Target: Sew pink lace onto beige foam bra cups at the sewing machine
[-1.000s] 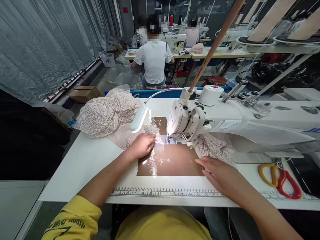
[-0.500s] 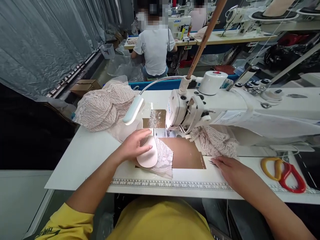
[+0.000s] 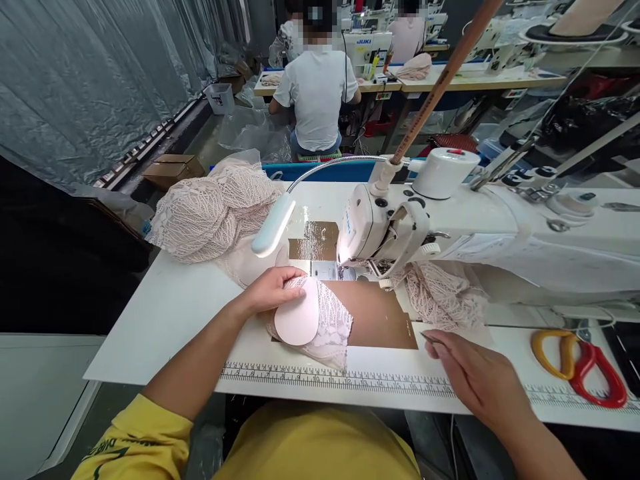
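My left hand [image 3: 270, 289] grips a pale pink bra cup [image 3: 300, 320] with white lace [image 3: 334, 327] hanging off it, held on the brown plate [image 3: 380, 320] in front of the white sewing machine [image 3: 395, 230]. My right hand [image 3: 475, 373] rests on the white table [image 3: 165, 313] at the plate's right corner, fingers together, pinching a small thin metal tool [image 3: 429, 337]. A heap of pink lace pieces [image 3: 210, 213] lies at the table's back left. More lace [image 3: 440, 297] lies under the machine arm.
A white gooseneck lamp [image 3: 274, 225] hangs over the work area. Yellow and red scissors [image 3: 580, 363] lie at the right. A ruler strip [image 3: 350, 381] runs along the front edge. Other people sit at machines behind, one in a white shirt [image 3: 317, 100].
My left hand pulled a lace-covered cup from near the needle onto the brown plate toward me. My right hand slid right off the plate to its corner.
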Demonstrator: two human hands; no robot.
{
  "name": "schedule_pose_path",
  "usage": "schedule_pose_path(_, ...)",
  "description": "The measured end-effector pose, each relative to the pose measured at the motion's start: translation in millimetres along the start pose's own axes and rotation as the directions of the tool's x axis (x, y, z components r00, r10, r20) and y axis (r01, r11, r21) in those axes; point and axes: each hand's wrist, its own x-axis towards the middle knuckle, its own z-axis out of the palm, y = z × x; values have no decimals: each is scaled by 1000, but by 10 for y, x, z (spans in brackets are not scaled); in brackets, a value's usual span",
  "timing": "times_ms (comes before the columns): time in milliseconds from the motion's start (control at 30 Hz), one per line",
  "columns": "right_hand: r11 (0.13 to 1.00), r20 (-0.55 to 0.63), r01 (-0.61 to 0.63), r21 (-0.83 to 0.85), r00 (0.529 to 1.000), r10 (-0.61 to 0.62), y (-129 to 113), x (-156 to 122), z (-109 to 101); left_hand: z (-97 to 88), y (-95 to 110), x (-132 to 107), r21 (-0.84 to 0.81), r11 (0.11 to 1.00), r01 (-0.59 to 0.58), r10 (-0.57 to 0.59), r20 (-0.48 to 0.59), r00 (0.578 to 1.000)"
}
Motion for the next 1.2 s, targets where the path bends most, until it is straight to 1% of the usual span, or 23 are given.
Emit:
schedule_pose_path(67, 997, 77, -13, 70, 997, 8, -78, 137, 104, 14, 28, 26, 21, 1000, -15, 14, 24, 1000)
schedule_pose_path(167, 990, 202, 21, 142, 978, -50, -199, 423, 223, 41, 74, 117, 66, 998, -15, 11, 72, 997)
schedule_pose_path(200, 988, 227, 35, 154, 971, -70, -234, 530, 255, 53, 85, 164, 91, 996, -19, 11, 87, 996)
schedule_pose_path(267, 989, 291, 63, 130, 952, -99, -288, 739, 313, 76, 100, 276, 147, 988, -45, 28, 116, 993)
schedule_pose_path(333, 992, 360, 102, 77, 925, -123, -311, 913, 375, 93, 115, 391, 215, 972, -99, 70, 138, 988)
schedule_pose_path(400, 994, 423, 112, 2, 900, -102, -303, 1025, 441, 102, 146, 471, 346, 923, -167, 127, 135, 983)
schedule_pose_path(433, 994, 446, 108, -29, 891, -84, -291, 1054, 473, 105, 173, 486, 440, 877, -194, 160, 115, 980)
schedule_pose_path(500, 994, 477, 90, -66, 878, -48, -261, 1069, 530, 124, 247, 455, 625, 746, -231, 242, 69, 968)
schedule_pose_path(567, 995, 488, 71, -75, 873, -26, -240, 1049, 569, 173, 333, 357, 719, 637, -277, 320, 80, 944)
schedule_pose_path(600, 995, 489, 62, -77, 872, -17, -236, 1036, 579, 211, 369, 295, 726, 610, -317, 343, 118, 932)
schedule_pose_path(667, 995, 494, 48, -83, 869, -1, -242, 1016, 587, 305, 412, 179, 707, 596, -382, 341, 208, 917)
schedule_pose_path(700, 996, 496, 43, -83, 869, 4, -249, 1012, 587, 353, 415, 136, 702, 593, -394, 326, 239, 915)
schedule_pose_path(767, 996, 488, 30, -81, 873, 14, -268, 1008, 587, 429, 386, 90, 715, 579, -392, 295, 265, 918)
schedule_pose_path(833, 996, 474, 15, -83, 880, 26, -284, 1004, 596, 464, 330, 94, 736, 555, -387, 288, 266, 920)
schedule_pose_path(967, 995, 437, -5, -95, 898, 46, -293, 975, 646, 434, 236, 166, 756, 508, -413, 324, 277, 905)
schedule_pose_path(1067, 994, 409, -18, -111, 910, 62, -291, 958, 686, 384, 214, 222, 747, 492, -447, 356, 296, 886)
schedule_pose_path(1200, 992, 394, -22, -121, 917, 68, -298, 974, 698, 316, 202, 280, 739, 477, -475, 364, 327, 872)
